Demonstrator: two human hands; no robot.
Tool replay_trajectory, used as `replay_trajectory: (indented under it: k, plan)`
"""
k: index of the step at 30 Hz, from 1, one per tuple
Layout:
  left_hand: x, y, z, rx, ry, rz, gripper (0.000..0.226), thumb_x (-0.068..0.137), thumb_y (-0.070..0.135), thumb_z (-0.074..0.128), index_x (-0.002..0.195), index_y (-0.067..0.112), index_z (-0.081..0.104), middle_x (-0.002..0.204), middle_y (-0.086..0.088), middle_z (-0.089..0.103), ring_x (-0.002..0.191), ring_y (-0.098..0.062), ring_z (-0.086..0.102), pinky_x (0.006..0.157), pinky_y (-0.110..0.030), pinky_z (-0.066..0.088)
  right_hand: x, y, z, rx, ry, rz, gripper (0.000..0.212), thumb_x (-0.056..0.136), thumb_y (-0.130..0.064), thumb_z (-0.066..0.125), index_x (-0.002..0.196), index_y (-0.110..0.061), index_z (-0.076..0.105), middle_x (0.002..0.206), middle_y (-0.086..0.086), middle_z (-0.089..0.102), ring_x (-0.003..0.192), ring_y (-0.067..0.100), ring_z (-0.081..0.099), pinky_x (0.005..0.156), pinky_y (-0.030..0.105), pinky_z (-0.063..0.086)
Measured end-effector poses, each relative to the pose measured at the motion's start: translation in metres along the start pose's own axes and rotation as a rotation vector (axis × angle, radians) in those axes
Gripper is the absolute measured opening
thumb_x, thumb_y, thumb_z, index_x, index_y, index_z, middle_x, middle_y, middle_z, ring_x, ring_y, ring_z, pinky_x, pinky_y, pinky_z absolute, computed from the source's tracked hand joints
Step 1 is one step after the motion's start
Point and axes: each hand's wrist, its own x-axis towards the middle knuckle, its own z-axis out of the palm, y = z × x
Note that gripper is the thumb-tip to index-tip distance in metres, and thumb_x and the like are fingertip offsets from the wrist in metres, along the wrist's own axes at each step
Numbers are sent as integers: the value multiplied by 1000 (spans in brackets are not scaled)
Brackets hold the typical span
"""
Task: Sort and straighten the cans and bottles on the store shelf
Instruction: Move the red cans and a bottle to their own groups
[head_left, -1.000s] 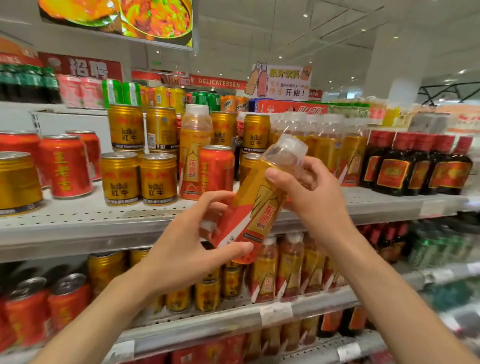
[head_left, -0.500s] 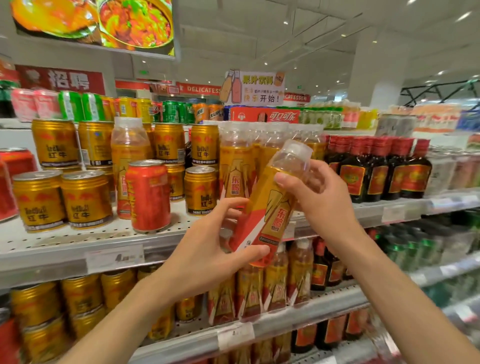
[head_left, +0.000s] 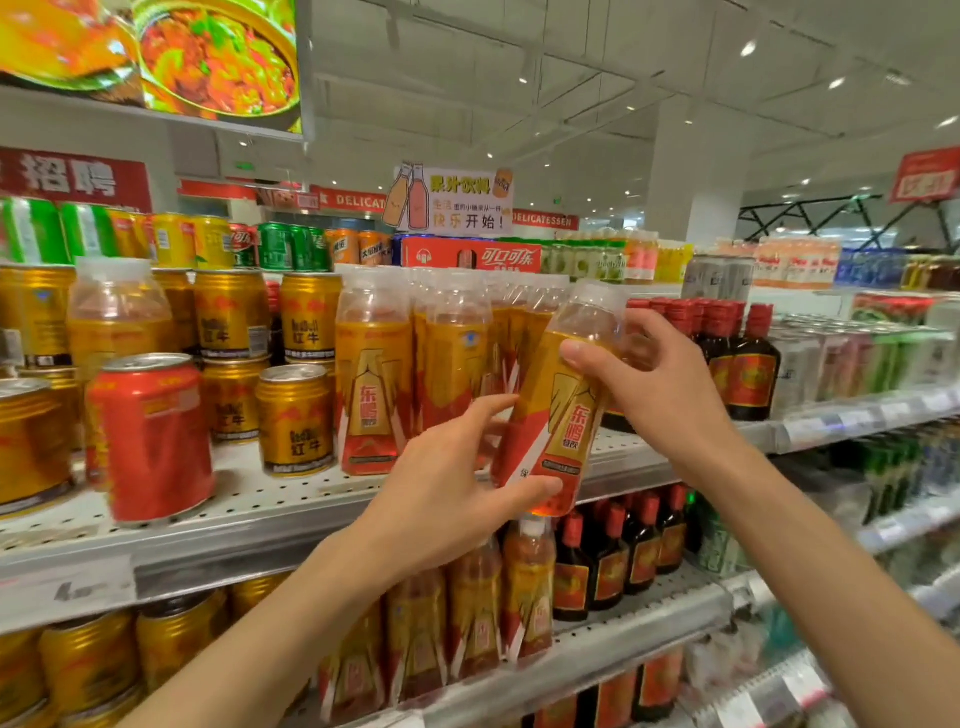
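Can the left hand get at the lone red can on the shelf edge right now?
Probably not yet. The left hand is busy cupping the base of the tilted bottle, which the right hand also holds. Nothing stands in front of the red can, so once freed it looks reachable.

Store interior, bright and evenly lit. White ceiling (head_left: 571, 78) carries recessed spot lights (head_left: 748, 48) and exposed track lines. A wide white column (head_left: 696, 182) stands far right of centre. Backlit food poster (head_left: 156, 57) hangs upper left; a red sign with white characters (head_left: 72, 177) sits below it. Red "DELICATESSEN" banner (head_left: 543, 220) runs along the far wall. Another red hanging sign (head_left: 927, 175) at far right, blurred.
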Motion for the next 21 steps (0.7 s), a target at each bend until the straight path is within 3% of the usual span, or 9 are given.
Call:
replay_trajectory:
  k: [2,4,7,9,11,14,17,21]
  plan:
    - [14,4,15,38,29,-12,83,79,64,70,150,37,34,125,23,63,105,10,59,93,-16,51,16,9,-9,-11,-34,-29,60,77,-52,80,129,-31,58,113,-17,66,101,0,65,87,36,60]
    - [27,8,30,73,65,-35,85,82,61,70,153,33,32,132,19,62,115,5,59,101,-26,51,33,19,-17,-40,-69,-64,66,79,-52,78,135,-28,54,110,-23,60,96,-8,58,77,19,53]
    - [44,11,48,118,97,-85,84,85,57,68,154,30,30,137,19,60,121,11,49,107,-24,42,59,32,-22,-58,-135,-92,67,81,-52,77,138,-27,51,110,-23,57,95,-11,54,69,11,43]
    - [50,11,56,151,108,-111,79,87,54,68,154,31,31,136,21,59,117,17,43,107,-19,37,72,41,-18,-76,-182,-117,70,81,-52,78,140,-29,50,117,-17,58,101,-6,56,75,15,48]
    - [53,8,60,191,123,-152,74,90,48,67,153,31,32,139,19,58,118,11,50,100,-15,37,82,49,-12,-90,-216,-144,72,81,-52,78,142,-29,49,122,-14,60,108,1,59,83,20,52]
    - [52,4,59,206,155,-204,67,90,42,69,150,33,39,138,16,60,107,1,66,94,-19,51,93,61,-7,-110,-236,-174,79,82,-55,76,148,-28,45,137,-7,59,120,13,58,99,35,53]
    - [44,5,54,219,198,-176,48,90,36,70,135,33,53,118,18,67,92,4,68,85,-23,58,96,66,-4,-116,-265,-187,84,83,-60,72,153,-29,39,147,-6,54,129,14,53,107,42,50]
    - [31,6,35,304,353,-90,23,88,30,74,107,29,64,83,17,64,75,-4,63,64,-16,52,86,72,-3,-128,-301,-183,91,82,-63,71,157,-36,27,146,-8,54,132,16,53,107,48,49]
